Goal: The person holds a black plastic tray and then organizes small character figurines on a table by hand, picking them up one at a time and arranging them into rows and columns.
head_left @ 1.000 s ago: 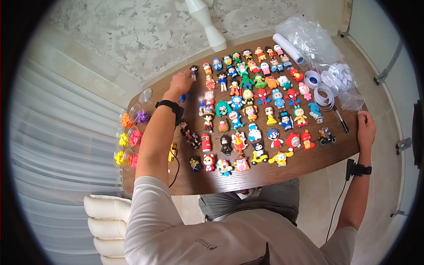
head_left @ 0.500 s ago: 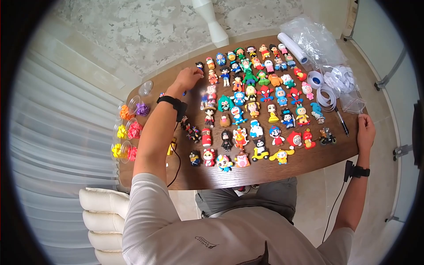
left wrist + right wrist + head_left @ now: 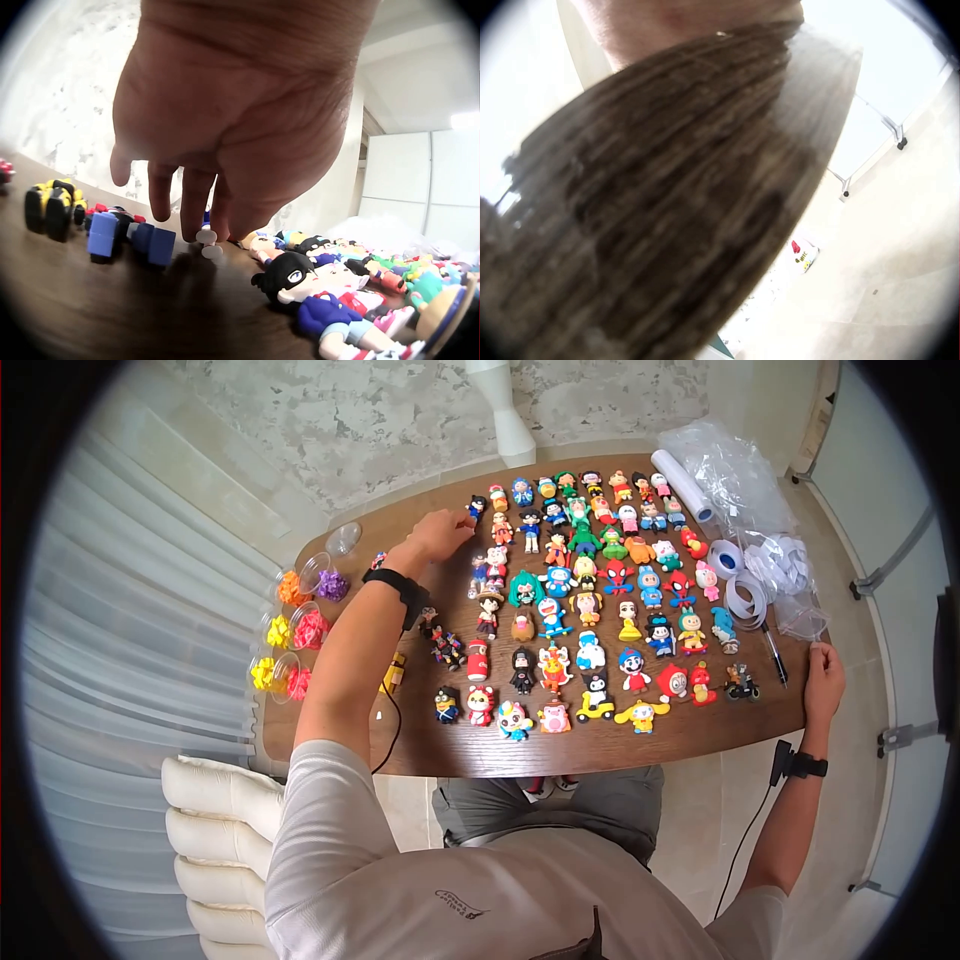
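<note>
My left hand (image 3: pixel 438 537) reaches over the table's far left part, thumb and fingertips around the lower end of a small dark-haired figure in blue (image 3: pixel 477 508). From the left wrist, the palm (image 3: pixel 240 97) covers most of that figure; its white soles (image 3: pixel 211 245) show between the fingertips. Rows of colourful figures lie to its right, including a dark-masked one in a blue top (image 3: pixel 322 311). The right hand (image 3: pixel 825 682) rests at the table's right edge, holding no figure. In the right wrist view only part of that hand (image 3: pixel 682 26) shows, above the brown tabletop (image 3: pixel 682 187).
Clear cups with orange, purple, yellow and pink pieces line the left side, near a clear lid (image 3: pixel 343 539). A white roll (image 3: pixel 683 486), plastic bags (image 3: pixel 725 460), tape rolls (image 3: pixel 745 601) and a pen (image 3: pixel 775 659) lie at the right. Yellow figures (image 3: pixel 56 206) stand left of the hand.
The left hand and the small blue figure have shifted rightward, nearer the neighbouring column of figures. The head view has shifted slightly. The right hand stays at the table edge.
</note>
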Demonstrator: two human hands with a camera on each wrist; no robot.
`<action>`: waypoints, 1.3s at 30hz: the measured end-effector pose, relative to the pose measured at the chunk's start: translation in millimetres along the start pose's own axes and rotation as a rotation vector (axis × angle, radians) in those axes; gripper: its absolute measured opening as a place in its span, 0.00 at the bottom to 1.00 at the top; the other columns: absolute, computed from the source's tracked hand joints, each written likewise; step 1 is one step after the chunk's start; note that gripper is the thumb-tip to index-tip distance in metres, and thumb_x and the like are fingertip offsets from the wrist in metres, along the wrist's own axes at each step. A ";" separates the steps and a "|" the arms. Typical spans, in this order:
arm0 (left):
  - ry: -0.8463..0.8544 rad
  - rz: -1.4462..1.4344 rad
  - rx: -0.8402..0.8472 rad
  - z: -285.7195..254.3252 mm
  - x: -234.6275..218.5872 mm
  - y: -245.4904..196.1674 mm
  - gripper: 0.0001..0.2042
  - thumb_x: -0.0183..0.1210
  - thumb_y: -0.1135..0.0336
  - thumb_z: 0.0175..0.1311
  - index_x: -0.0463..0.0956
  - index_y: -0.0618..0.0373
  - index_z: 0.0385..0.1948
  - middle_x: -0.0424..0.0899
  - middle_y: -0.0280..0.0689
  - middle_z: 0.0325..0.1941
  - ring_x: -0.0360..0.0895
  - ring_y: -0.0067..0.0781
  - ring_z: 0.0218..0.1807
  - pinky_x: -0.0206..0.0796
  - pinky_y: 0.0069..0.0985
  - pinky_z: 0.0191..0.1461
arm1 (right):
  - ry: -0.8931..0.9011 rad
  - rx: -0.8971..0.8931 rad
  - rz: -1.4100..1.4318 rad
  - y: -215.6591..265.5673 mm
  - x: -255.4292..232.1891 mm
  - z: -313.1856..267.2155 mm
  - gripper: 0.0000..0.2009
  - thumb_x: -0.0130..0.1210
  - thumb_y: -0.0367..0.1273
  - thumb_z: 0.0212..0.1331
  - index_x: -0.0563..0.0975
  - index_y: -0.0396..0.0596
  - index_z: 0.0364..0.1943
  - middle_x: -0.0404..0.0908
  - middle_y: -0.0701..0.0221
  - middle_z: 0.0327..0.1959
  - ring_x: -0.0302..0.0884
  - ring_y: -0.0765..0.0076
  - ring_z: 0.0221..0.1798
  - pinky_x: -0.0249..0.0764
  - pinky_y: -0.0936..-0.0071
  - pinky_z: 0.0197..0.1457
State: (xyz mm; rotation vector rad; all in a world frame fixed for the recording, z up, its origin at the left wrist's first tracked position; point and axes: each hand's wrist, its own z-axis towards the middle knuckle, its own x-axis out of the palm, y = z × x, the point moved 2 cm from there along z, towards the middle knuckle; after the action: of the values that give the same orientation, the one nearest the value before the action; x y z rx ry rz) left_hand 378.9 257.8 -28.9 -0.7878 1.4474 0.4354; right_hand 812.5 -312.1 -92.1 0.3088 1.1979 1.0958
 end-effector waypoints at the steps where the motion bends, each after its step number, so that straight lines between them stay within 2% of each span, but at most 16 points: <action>1: -0.009 -0.009 0.009 -0.4 1.9 2.8 0.15 0.55 0.58 0.68 0.81 0.51 0.51 0.87 0.44 0.45 0.83 0.46 0.49 0.73 0.39 0.53 | 0.005 0.001 -0.002 -0.9 -0.2 0.3 0.14 0.57 0.40 0.67 0.82 0.42 0.42 0.76 0.76 0.27 0.70 0.81 0.32 0.69 0.77 0.40; 3: -0.029 -0.023 0.030 -2.4 2.4 3.1 0.15 0.55 0.60 0.67 0.81 0.55 0.50 0.87 0.45 0.46 0.83 0.46 0.49 0.73 0.37 0.53 | 0.010 0.002 0.004 0.1 0.6 -0.2 0.14 0.57 0.40 0.67 0.82 0.42 0.42 0.76 0.76 0.27 0.70 0.81 0.32 0.69 0.77 0.40; 6: -0.101 -0.051 0.039 -4.3 5.7 4.5 0.16 0.56 0.59 0.66 0.81 0.54 0.51 0.87 0.45 0.45 0.83 0.48 0.50 0.73 0.38 0.54 | 0.006 0.001 0.015 2.9 -0.3 -0.7 0.14 0.57 0.40 0.67 0.82 0.42 0.42 0.76 0.77 0.27 0.69 0.82 0.32 0.69 0.78 0.39; 9: -0.129 0.075 -0.010 -2.0 8.4 4.5 0.17 0.56 0.57 0.66 0.80 0.53 0.52 0.87 0.45 0.46 0.83 0.49 0.50 0.73 0.39 0.54 | 0.022 0.024 -0.003 9.4 -1.6 -2.0 0.14 0.57 0.39 0.68 0.82 0.41 0.42 0.78 0.75 0.28 0.71 0.81 0.34 0.70 0.77 0.41; 11: -0.069 0.086 -0.052 0.0 6.4 2.9 0.17 0.55 0.56 0.66 0.80 0.53 0.52 0.87 0.45 0.47 0.82 0.49 0.51 0.73 0.40 0.54 | 0.064 0.065 -0.032 13.3 -4.3 -2.2 0.13 0.56 0.37 0.69 0.82 0.41 0.44 0.82 0.72 0.33 0.75 0.78 0.38 0.72 0.76 0.46; 15: -0.011 0.111 -0.077 0.8 1.4 -3.8 0.17 0.55 0.55 0.67 0.80 0.51 0.52 0.86 0.45 0.48 0.82 0.49 0.51 0.73 0.40 0.54 | 0.069 0.070 -0.048 14.4 -4.3 -1.8 0.13 0.56 0.37 0.68 0.82 0.41 0.44 0.82 0.72 0.33 0.75 0.78 0.38 0.72 0.76 0.46; 21: 0.013 0.092 0.003 10.4 3.5 0.2 0.18 0.54 0.57 0.68 0.79 0.55 0.53 0.86 0.45 0.47 0.82 0.50 0.52 0.72 0.40 0.55 | 0.058 0.065 -0.061 10.8 -3.9 -0.7 0.14 0.56 0.38 0.68 0.82 0.41 0.44 0.82 0.72 0.32 0.75 0.78 0.37 0.72 0.76 0.45; 24: -0.070 0.092 0.099 5.6 -8.1 2.5 0.19 0.54 0.58 0.68 0.78 0.57 0.54 0.86 0.47 0.50 0.81 0.50 0.54 0.71 0.39 0.58 | 0.056 0.067 -0.073 12.5 -4.3 -1.4 0.14 0.56 0.38 0.68 0.82 0.41 0.44 0.82 0.72 0.33 0.75 0.78 0.37 0.72 0.76 0.45; 27: -0.101 -0.011 -0.018 -2.1 -24.6 17.5 0.19 0.54 0.58 0.68 0.78 0.58 0.55 0.85 0.48 0.53 0.81 0.50 0.56 0.71 0.38 0.60 | 0.058 0.063 -0.076 13.2 -4.4 -2.3 0.14 0.56 0.38 0.68 0.82 0.41 0.44 0.82 0.71 0.33 0.76 0.78 0.37 0.72 0.76 0.45; 30: -0.111 0.090 -0.022 -15.0 -36.5 39.5 0.21 0.57 0.58 0.66 0.78 0.59 0.56 0.85 0.49 0.53 0.81 0.48 0.56 0.71 0.37 0.61 | 0.052 0.044 -0.075 10.0 -3.6 -1.3 0.14 0.56 0.38 0.68 0.82 0.40 0.44 0.82 0.71 0.32 0.76 0.78 0.37 0.73 0.75 0.45; 33: -0.039 0.054 -0.139 -26.3 -38.2 52.3 0.21 0.60 0.56 0.63 0.79 0.59 0.54 0.86 0.50 0.50 0.82 0.49 0.54 0.72 0.38 0.59 | 0.052 0.041 -0.079 9.6 -3.5 -0.8 0.14 0.56 0.38 0.68 0.82 0.40 0.44 0.82 0.70 0.32 0.76 0.78 0.36 0.73 0.75 0.45; 36: 0.001 -0.018 -0.204 -41.4 -39.4 40.6 0.22 0.63 0.55 0.61 0.80 0.59 0.52 0.86 0.50 0.48 0.83 0.49 0.52 0.73 0.38 0.57 | 0.045 0.039 -0.073 9.5 -3.3 -0.9 0.14 0.56 0.39 0.68 0.82 0.41 0.43 0.80 0.72 0.30 0.74 0.78 0.34 0.72 0.75 0.43; 39: -0.027 0.068 -0.138 -45.1 -28.4 34.1 0.21 0.64 0.56 0.60 0.81 0.58 0.50 0.87 0.50 0.46 0.83 0.50 0.52 0.74 0.39 0.56 | 0.003 0.016 -0.060 8.3 -1.2 -1.3 0.14 0.57 0.40 0.67 0.82 0.42 0.42 0.76 0.75 0.26 0.70 0.79 0.31 0.69 0.75 0.39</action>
State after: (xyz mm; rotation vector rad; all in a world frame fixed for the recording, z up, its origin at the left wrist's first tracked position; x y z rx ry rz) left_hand 320.1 254.9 -5.8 -0.8412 1.4336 0.6011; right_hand 807.2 -309.5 -86.1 0.2815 1.2113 1.0352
